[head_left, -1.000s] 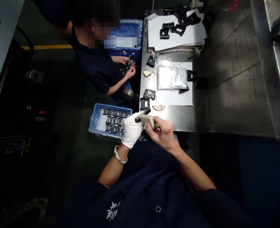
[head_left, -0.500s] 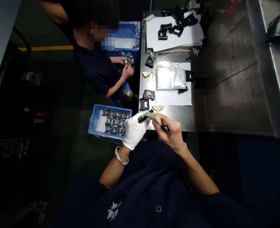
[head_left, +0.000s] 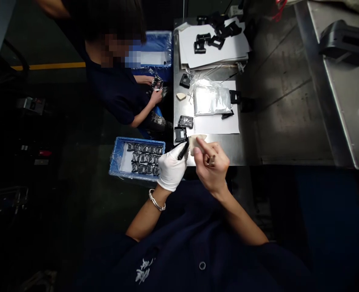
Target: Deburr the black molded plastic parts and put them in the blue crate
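Note:
My left hand (head_left: 172, 168), in a white glove, is closed round a black plastic part (head_left: 183, 150) seen edge-on. My bare right hand (head_left: 212, 166) pinches a small beige pad (head_left: 193, 146) against the edge of that part. A narrow dark thing shows by the curled fingers of this hand; I cannot make out what it is. Just beyond my hands on the metal table lie a black plastic frame (head_left: 180, 134) and a film-wrapped black part (head_left: 185, 121). Farther back is another beige pad (head_left: 181, 96).
Left of my hands stands a blue crate (head_left: 114, 162) with rows of wrapped black parts. A stack of clear plastic bags (head_left: 211, 99) lies on white paper. Behind it, black frames (head_left: 216, 41) rest on stacked sheets. At the left, a co-worker (head_left: 115, 89) handles a wrapped part.
My right hand has turned, and the beige pad now lies flatter against the black part. The view has shifted, moving the table slightly left. The co-worker's hands have moved a little.

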The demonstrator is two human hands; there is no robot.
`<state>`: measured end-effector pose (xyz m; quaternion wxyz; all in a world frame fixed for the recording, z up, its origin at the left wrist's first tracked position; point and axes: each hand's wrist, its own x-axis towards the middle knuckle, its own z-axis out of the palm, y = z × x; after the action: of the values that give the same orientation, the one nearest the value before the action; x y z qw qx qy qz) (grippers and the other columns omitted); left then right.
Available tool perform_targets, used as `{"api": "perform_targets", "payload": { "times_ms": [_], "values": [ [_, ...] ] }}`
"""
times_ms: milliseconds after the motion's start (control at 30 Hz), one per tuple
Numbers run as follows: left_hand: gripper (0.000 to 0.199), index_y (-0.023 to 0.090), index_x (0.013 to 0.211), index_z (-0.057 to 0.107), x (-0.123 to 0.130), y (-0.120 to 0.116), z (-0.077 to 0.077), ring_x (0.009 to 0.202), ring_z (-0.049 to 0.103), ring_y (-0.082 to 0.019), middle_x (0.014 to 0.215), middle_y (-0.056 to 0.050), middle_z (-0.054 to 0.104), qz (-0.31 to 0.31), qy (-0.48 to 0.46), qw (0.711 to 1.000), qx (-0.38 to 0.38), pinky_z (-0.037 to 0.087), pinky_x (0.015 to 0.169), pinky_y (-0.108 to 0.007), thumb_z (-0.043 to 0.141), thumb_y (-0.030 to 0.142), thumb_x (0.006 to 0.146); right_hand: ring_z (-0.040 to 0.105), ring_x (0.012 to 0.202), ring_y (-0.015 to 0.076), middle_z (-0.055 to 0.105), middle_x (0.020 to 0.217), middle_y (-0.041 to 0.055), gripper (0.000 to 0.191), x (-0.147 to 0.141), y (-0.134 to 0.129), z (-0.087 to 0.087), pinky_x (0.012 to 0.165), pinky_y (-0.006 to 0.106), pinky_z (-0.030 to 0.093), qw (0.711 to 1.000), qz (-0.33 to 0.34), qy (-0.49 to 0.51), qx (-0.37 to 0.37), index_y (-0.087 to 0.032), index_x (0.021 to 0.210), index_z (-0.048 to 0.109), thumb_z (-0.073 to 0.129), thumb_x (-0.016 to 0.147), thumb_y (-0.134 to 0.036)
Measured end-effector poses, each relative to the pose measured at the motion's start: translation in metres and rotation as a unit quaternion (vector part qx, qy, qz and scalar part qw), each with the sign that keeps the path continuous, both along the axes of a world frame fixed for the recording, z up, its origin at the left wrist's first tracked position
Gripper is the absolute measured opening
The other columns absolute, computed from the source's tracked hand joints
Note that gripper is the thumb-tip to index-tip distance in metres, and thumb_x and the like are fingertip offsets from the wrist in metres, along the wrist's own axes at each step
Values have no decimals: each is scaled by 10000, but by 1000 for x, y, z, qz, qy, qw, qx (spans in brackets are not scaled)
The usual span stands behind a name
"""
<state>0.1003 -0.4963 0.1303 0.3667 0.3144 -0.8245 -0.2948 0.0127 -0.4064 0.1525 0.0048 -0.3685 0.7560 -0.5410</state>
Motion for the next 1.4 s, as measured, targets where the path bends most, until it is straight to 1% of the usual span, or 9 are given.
{"api": "perform_targets", "payload": {
  "times_ms": [133,233,367,500,800,967,1100,1267,1400],
  "values": [
    [242,183,1112,748,1,4,-4,890,751,-211,1020,-86,779,-26,22,999,-14,587,814,-296,625,241,913,707,806,213,729,1067,144,413,10,-7,-3,746,342,594,1000,21,16,14,-162,1318,619,597,929,-300],
    [281,193,1168,728,2,6,-5,979,741,-225,1117,-92,756,-17,25,999,-10,588,876,-318,629,218,906,724,852,228,730,1128,152,382,10,-9,-7,773,348,601,1000,2,24,16,-168,1295,629,583,938,-296],
    [311,212,1204,712,3,4,-6,1039,728,-229,1177,-82,735,-9,7,1000,-25,588,914,-330,622,220,907,718,782,209,748,1054,137,406,10,-8,-10,720,335,605,1000,1,0,19,-181,1316,621,591,935,-320],
    [312,213,1204,714,3,2,-7,1004,740,-219,1166,-76,739,-3,-4,999,-51,588,892,-307,620,212,907,712,770,205,746,1008,125,432,11,-7,-11,700,325,603,999,-3,-44,11,-163,1324,623,613,924,-323],
    [315,208,1205,716,2,-2,-13,1002,739,-222,1164,-86,739,0,-5,999,-44,584,898,-306,625,205,904,707,754,203,735,940,119,434,12,-10,-15,661,305,584,998,-4,-63,20,-164,1315,627,614,923,-350],
    [321,199,1226,704,5,-7,-14,1004,739,-234,1124,-94,754,7,-7,999,-42,599,880,-329,586,217,928,662,634,162,739,916,84,434,20,-8,-12,609,287,572,994,50,-91,23,-194,1316,626,623,912,-353],
    [332,204,1229,703,6,-7,-14,1020,735,-237,1167,-102,737,11,-13,998,-64,591,890,-320,619,202,908,646,598,156,735,891,100,426,18,-8,-10,603,285,557,994,28,-106,23,-144,1282,649,628,909,-349],
    [344,179,1245,691,7,-11,-14,1016,736,-232,1159,-104,740,1,-35,997,-63,595,888,-322,581,161,920,616,565,142,715,803,85,434,21,-5,-9,579,274,528,993,72,-84,43,-120,1290,640,608,925,-353],
    [311,174,1204,715,7,-12,-15,977,746,-231,1146,-103,743,-2,-53,993,-107,598,852,-312,591,178,919,579,537,120,702,773,76,455,15,-7,-8,583,269,508,991,54,-100,64,-95,1286,634,588,938,-384]
  ]
}}
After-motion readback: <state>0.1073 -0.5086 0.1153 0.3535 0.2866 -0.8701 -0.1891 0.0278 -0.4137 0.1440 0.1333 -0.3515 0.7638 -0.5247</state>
